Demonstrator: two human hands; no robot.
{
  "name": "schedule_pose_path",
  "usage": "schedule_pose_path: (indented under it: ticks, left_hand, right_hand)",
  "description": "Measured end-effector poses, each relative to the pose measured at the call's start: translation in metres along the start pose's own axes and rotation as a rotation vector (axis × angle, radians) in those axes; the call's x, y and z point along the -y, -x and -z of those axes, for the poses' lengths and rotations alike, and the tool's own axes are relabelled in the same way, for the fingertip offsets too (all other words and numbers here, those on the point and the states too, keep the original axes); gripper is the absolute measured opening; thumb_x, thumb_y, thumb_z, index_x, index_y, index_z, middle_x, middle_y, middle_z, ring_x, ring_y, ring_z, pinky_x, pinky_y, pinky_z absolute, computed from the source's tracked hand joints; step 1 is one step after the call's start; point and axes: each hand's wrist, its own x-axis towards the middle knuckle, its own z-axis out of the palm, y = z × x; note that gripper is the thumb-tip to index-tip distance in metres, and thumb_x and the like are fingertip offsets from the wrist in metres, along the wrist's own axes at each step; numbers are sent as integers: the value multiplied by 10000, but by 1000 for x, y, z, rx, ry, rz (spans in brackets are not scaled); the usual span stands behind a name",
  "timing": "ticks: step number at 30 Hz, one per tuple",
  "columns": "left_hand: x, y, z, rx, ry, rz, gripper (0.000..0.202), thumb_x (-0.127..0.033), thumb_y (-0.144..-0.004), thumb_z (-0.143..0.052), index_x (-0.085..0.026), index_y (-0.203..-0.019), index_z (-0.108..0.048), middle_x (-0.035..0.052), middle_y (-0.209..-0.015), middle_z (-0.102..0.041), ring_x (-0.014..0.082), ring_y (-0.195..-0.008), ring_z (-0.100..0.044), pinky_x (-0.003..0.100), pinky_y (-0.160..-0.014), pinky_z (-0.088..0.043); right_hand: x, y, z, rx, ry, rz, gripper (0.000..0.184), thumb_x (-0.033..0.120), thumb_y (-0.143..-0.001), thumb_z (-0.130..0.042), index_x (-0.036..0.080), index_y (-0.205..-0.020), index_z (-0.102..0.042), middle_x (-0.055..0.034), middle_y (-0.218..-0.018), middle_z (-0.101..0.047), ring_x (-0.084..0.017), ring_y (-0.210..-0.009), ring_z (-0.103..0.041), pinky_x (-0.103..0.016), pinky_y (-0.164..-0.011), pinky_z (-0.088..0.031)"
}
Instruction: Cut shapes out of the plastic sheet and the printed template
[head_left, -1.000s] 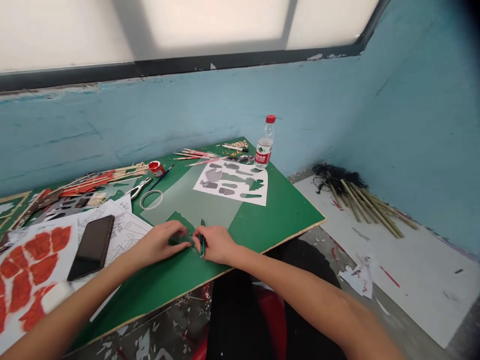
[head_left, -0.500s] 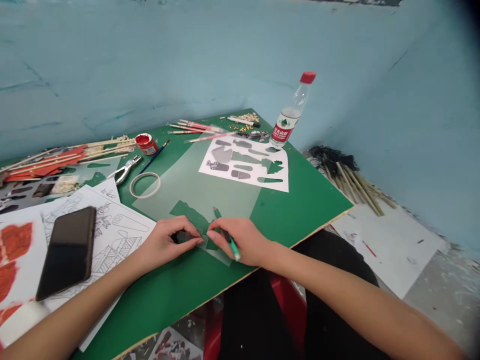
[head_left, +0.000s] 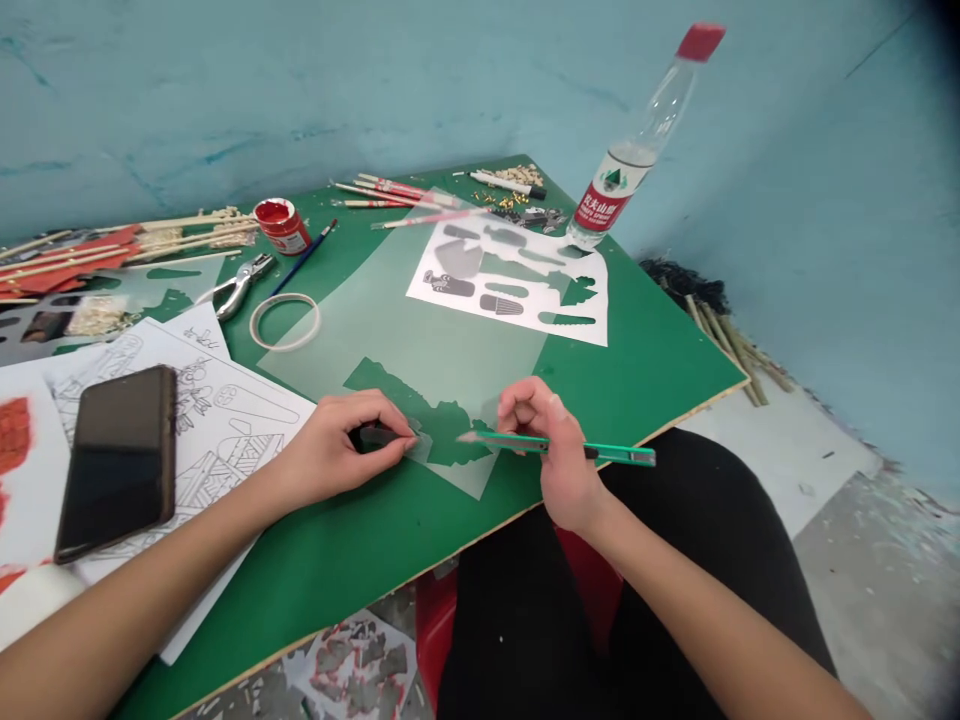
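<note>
Green tool (head_left: 619,454), milky translucent sheet (head_left: 360,300), green table (head_left: 645,335)

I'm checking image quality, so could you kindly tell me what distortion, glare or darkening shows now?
Head view: wide-angle stretch probably makes the red-capped clear plastic bottle lean outward; head view: the upper right corner goes dark; head view: a faint grey sheen lies on the black rectangular phone, while the frosted translucent sheet shows no harsh glare.

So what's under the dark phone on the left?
The phone rests on white paper; a sheet with line drawings shows past its right edge. Whatever is printed or lying directly beneath the phone is covered, so I can't tell.
</note>
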Motion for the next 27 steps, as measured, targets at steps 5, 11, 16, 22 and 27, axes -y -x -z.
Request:
schedule_pose_path:
  ticks: [5,11,16,22,27]
  left_hand:
    - [-1,-1,1,9,-4,-13,55,-231,-944,-743,-212,-895,-757,25,-889,-775,152,-811,-731,254,-741,-566]
    - [-3,-1,3,22,-17,2,70,-253,-954,-739,-220,-900,-769,17,-892,-777,146,-812,-725,255,-743,-557]
    - [-3,-3,4,39,-7,30,75,-286,-950,-747,-239,-905,-783,8,-901,-779,152,-814,-728,260,-735,-556]
    - [-3,-4,5,41,1,47,90,-319,-938,-764,-249,-885,-783,0,-887,-778,153,-782,-726,263,-709,-550]
    - [-3,-4,4,38,6,46,66,-299,-939,-761,-257,-893,-783,-12,-871,-765,138,-767,-712,250,-693,-537]
  right_hand:
    - [4,6,-13,-17,263,57,682,487,-1140,-291,207,-539,-449,16,-479,-445,-102,-456,-416,-284,-495,-329]
    - [1,14,-30,-61,383,157,507,324,-1083,-487,202,-595,-431,22,-560,-458,-93,-527,-412,-294,-573,-325]
    - [5,7,-29,40,465,230,490,291,-1108,-458,203,-629,-410,33,-572,-448,-81,-528,-416,-284,-577,-328]
    - [5,7,-32,43,481,192,479,284,-1108,-468,200,-640,-409,38,-579,-424,-78,-528,-399,-289,-572,-314]
    - [6,7,-34,61,468,178,480,282,-1105,-463,208,-641,-363,37,-593,-396,-87,-534,-375,-302,-571,-298]
